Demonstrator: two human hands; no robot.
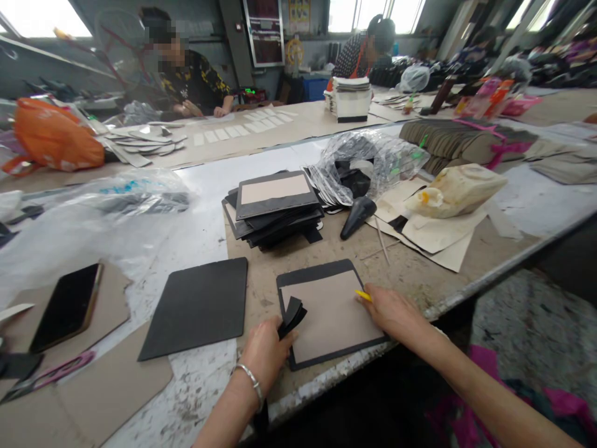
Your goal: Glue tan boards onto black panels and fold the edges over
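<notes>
The left hand (267, 348) had its fingers closed on a small bundle of black strips (293, 316), the loose ends fanned out over the left edge of a dark-bordered panel (326, 318). That panel lay flat near the front edge of the worktop (203, 389), a beige sheet covering most of its face. The right hand (394, 314) gripped a slim yellow tool (363, 295) — only its tip showed past the fingers — at the panel's right side.

Left of the panel, and apart from it, lay a plain dark board (200, 308); farther left were a phone (68, 305) and pink-handled scissors (65, 371). Behind the panel rose an uneven stack of dark pieces (275, 214), its top one bearing a beige sheet too. A black tapered object (358, 216) lay to the right of the stack, near a yellowed container (459, 190). Two co-workers bent over the far table (308, 127).
</notes>
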